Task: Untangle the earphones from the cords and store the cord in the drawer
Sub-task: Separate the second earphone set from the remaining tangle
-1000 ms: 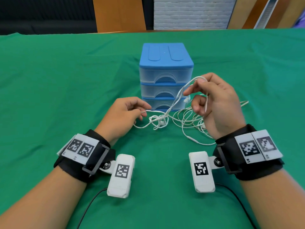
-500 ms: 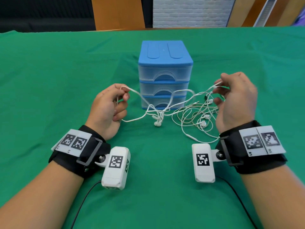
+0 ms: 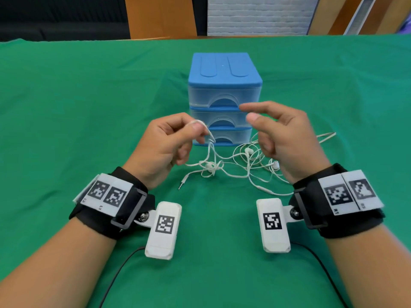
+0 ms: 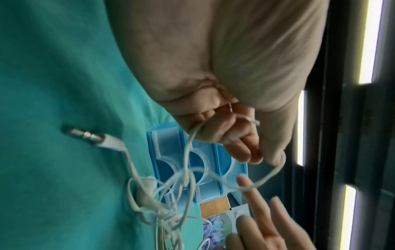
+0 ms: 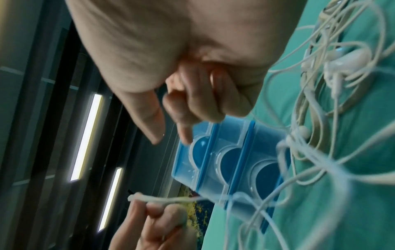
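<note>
A thin white cord (image 3: 201, 127) loops up over the left hand (image 3: 165, 147), pinched between thumb and forefinger, and drops in a limp strand to the tangle (image 3: 213, 168) lying just below and right of that pinch. It's a loose nest of glossy white wire, rounded earbuds (image 3: 248, 150) caught in the coils, and a metal jack plug (image 3: 183, 182) trailing out toward the left wrist. The right hand (image 3: 287, 138) hovers opposite the pinch, fingers relaxed and spread, forefinger and thumb reaching toward the raised loop, holding nothing. Half a second back both hands were pulled wide apart, each gripping wire with the strands stretched between them; now they've closed in to the middle and the right has let go. Behind the pinch stands the small drawer unit (image 3: 224, 70), blue plastic top, three clear drawers with arched handles, all closed. Green cloth (image 3: 66, 107) covers the table, softly wrinkled. Beyond it are wooden panels and a white brick wall.
</note>
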Motion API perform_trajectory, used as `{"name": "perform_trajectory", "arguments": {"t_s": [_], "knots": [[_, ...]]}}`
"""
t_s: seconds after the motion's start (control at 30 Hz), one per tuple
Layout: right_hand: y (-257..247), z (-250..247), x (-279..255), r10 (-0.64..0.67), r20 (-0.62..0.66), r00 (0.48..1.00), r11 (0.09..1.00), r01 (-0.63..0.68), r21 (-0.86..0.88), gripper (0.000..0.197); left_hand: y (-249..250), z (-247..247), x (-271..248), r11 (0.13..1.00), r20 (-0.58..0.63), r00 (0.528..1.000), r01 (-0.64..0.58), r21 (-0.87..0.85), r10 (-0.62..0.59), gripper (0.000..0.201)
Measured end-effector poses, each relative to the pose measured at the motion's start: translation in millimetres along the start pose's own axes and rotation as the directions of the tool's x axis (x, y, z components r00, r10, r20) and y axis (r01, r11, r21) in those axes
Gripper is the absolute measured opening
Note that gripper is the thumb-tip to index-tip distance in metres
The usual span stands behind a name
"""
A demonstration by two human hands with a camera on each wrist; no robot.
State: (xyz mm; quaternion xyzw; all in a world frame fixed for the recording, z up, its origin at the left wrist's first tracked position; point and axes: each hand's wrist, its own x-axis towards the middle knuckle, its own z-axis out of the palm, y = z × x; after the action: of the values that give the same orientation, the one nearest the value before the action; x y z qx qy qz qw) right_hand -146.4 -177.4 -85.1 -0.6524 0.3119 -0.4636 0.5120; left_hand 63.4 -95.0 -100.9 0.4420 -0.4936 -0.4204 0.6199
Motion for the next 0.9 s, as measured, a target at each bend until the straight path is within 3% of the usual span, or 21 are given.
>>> {"name": "perform_trajectory", "arguments": {"t_s": [0.13,0.2,0.27,0.33,0.4,0.47,0.63,0.73,0.9], "knots": [[-3.1,10.5,-8.4,0.02,0.373,0.927,0.994,0.021,-0.104,0.022,-5.2,5.7,-1.4,0.999,0.03,1.0,-0.005,0.034,0.004,0.015],[-0.7,15.2,-10.8,0.067,0.469,0.88,0.974,0.043,-0.22,0.01,-6.2,6.6,-1.9,0.999,0.047,0.999,-0.013,0.043,0.011,0.017],[2.6,15.1,-10.8,0.082,0.479,0.874,0.954,0.069,-0.29,0.021,-6.3,5.9,-1.4,0.998,0.034,0.999,-0.016,0.055,0.014,0.021],[2.2,11.0,-7.2,0.04,0.374,0.927,0.968,0.056,-0.243,0.029,-7.3,4.5,-0.1,0.998,0.008,1.0,-0.01,0.069,0.009,0.025],[-0.8,3.4,-1.8,-0.035,0.164,0.986,0.996,0.047,-0.069,0.031,-7.1,2.6,0.6,0.999,-0.028,1.0,0.0,0.052,0.001,0.028],[-5.5,-3.3,2.9,-0.081,-0.063,0.995,0.99,0.087,0.108,0.031,-6.1,-0.1,1.3,1.0,-0.065,0.998,0.012,-0.021,-0.014,0.028],[-11.5,-17.3,8.4,-0.044,-0.46,0.887,0.947,0.184,0.264,0.036,-4.9,-6.9,3.5,0.995,-0.096,0.995,-0.002,-0.098,-0.008,0.022],[-11.1,-26.3,10.6,-0.045,-0.578,0.815,0.933,0.242,0.268,0.036,-4.9,-9.8,4.4,0.989,-0.088,0.996,0.018,-0.15,-0.031,0.019],[-9.8,-34.0,15.3,-0.188,-0.724,0.664,0.931,0.356,0.084,0.021,-2.5,-11.6,4.3,0.967,-0.068,0.996,0.047,-0.25,-0.066,0.012]]}}
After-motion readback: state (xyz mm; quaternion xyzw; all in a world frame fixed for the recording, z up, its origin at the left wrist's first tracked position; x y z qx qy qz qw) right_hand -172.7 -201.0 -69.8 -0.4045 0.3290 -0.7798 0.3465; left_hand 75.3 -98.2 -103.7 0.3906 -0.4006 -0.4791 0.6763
